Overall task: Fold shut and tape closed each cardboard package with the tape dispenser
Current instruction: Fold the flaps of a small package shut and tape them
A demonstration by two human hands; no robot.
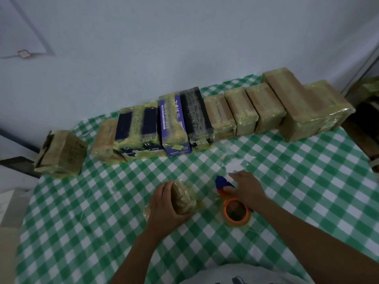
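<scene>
Taping step in hand at lower centre of frame: left hand [166,203] curled round a small package [184,198], right hand [248,189] lying over the dispenser [233,210] just beside it, its grip not discernible; next, I judge, tape must be laid across the package's seam.

Nine taped packages [174,124] lined twelve o'clock; one lone package [61,154] sat at ten; one held package [183,200] and one tape dispenser [222,183] were at six.
</scene>
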